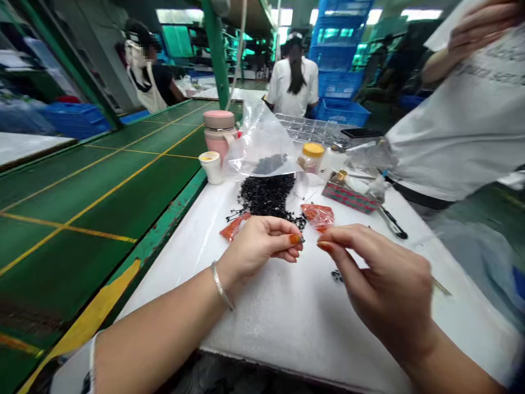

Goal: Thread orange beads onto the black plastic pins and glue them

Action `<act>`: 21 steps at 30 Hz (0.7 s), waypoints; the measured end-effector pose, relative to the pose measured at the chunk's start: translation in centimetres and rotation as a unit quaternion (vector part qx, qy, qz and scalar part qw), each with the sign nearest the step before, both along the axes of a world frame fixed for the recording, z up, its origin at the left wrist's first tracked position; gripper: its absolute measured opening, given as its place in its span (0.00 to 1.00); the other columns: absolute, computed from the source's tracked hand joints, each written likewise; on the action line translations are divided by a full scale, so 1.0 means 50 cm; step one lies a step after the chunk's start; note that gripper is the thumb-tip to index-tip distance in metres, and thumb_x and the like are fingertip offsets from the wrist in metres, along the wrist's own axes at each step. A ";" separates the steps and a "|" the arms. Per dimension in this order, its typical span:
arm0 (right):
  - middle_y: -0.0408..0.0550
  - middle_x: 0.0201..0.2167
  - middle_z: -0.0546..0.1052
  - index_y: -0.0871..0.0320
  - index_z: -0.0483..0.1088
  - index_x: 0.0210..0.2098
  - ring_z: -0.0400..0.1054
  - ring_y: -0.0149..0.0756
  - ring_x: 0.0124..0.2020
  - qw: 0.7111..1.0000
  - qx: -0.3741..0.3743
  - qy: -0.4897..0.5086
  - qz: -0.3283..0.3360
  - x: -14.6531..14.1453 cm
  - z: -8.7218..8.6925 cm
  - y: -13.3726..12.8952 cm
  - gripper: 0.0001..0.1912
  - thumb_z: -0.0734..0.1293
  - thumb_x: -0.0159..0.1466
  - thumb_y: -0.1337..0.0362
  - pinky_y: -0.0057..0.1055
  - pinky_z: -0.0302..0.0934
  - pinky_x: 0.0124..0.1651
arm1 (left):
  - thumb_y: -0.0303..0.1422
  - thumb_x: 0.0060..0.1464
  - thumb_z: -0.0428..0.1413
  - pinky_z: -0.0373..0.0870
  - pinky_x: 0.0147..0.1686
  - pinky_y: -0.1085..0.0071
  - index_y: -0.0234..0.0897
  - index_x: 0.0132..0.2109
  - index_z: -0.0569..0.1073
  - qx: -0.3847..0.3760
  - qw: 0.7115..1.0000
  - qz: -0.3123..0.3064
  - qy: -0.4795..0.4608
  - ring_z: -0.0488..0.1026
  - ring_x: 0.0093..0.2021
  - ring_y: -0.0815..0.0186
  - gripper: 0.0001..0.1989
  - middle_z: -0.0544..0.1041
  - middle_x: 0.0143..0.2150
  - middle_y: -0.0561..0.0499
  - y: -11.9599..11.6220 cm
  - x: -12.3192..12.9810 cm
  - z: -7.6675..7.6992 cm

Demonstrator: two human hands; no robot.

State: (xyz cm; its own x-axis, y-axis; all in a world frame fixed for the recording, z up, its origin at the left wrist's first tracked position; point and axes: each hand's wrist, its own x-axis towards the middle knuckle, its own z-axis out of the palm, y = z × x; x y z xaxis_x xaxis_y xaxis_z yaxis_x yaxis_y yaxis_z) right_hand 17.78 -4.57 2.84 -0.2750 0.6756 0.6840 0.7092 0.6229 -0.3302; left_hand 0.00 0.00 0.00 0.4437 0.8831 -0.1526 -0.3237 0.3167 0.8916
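Observation:
My left hand (266, 241), with a silver bangle at its wrist, pinches a small dark part (302, 239) between thumb and fingertip. Close by on the right, my right hand (377, 273) is closed in a pinch; whatever it holds, if anything, is too small to name. Beyond the hands lies a heap of small black stemmed parts (266, 194), spilling from a clear plastic bag (262, 142). Two clear bags of tiny orange pieces, the left bag (233, 227) and the right bag (319, 216), flank the heap. Several small black pieces (337, 276) lie beside my right hand.
A green conveyor belt (102, 186) runs along the left. On the white table (262, 328) stand a pink flask (217, 134), a white tub (211, 168), a yellow-lidded jar (311, 156) and a patterned box (353, 197). A person in white (467, 126) stands at the right edge.

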 end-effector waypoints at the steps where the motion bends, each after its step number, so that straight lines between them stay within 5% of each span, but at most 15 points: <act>1: 0.40 0.31 0.80 0.55 0.74 0.35 0.73 0.28 0.32 0.999 -0.039 0.034 -0.015 0.005 -0.001 0.001 0.03 0.67 0.64 0.68 0.23 0.63 0.39 | 0.31 0.45 0.67 0.74 0.29 0.77 0.28 0.32 0.76 -0.002 1.000 0.008 -0.003 0.75 0.25 0.73 0.10 0.78 0.25 0.50 -0.002 0.001 0.002; 6: 0.37 0.30 0.80 0.51 0.77 0.33 0.73 0.29 0.29 0.977 -0.185 0.106 -0.026 0.025 -0.006 0.019 0.02 0.70 0.61 0.62 0.23 0.64 0.32 | 0.31 0.44 0.68 0.73 0.28 0.78 0.28 0.32 0.76 -0.015 0.999 0.028 -0.041 0.75 0.25 0.73 0.11 0.78 0.26 0.50 -0.005 0.003 0.009; 16: 0.39 0.23 0.77 0.55 0.76 0.31 0.70 0.30 0.26 0.940 -0.334 -0.067 0.024 0.004 -0.040 0.044 0.09 0.64 0.58 0.72 0.27 0.58 0.32 | 0.26 0.47 0.65 0.72 0.28 0.80 0.29 0.35 0.77 -0.047 0.992 0.011 -0.120 0.75 0.26 0.73 0.07 0.78 0.28 0.49 -0.001 -0.009 0.002; 21: 0.40 0.25 0.76 0.56 0.75 0.29 0.68 0.29 0.26 0.896 -0.435 -0.001 0.089 0.011 -0.041 0.053 0.10 0.62 0.60 0.71 0.26 0.59 0.32 | 0.24 0.46 0.65 0.73 0.27 0.81 0.30 0.34 0.77 -0.059 0.991 0.023 -0.121 0.75 0.26 0.73 0.06 0.79 0.28 0.49 0.000 -0.010 0.005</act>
State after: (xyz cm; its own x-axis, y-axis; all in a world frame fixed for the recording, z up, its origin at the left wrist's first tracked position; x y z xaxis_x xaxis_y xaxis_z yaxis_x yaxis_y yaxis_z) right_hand 18.33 -1.93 0.77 -0.4316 0.8984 -0.0809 0.6254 0.2334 -0.7446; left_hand -0.48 -0.02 0.27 0.4388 0.8860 -0.1496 -0.5400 0.3931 0.7443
